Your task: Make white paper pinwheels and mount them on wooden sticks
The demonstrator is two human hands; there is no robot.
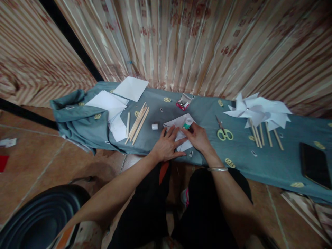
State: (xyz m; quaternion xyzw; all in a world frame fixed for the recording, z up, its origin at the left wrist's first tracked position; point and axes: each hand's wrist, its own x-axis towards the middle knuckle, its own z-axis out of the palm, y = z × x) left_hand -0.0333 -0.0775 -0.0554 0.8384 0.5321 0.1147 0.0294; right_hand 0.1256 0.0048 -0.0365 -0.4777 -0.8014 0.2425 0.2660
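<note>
My left hand lies with fingers spread on a sheet of white paper, pressing it against the cloth. My right hand grips a glue stick with a green and white body, tilted over that same sheet. The glue's contact with the paper is hidden by my fingers. A small white cap lies on its side to the left of the sheet. Just behind the sheet is an open red box of small metal pins or tacks.
Several thin wooden sticks, a white pencil-like rod and white paper sheets lie left. To the right are green-handled scissors, white paper pinwheels on sticks and a dark phone. A grey-green cloth covers the narrow table.
</note>
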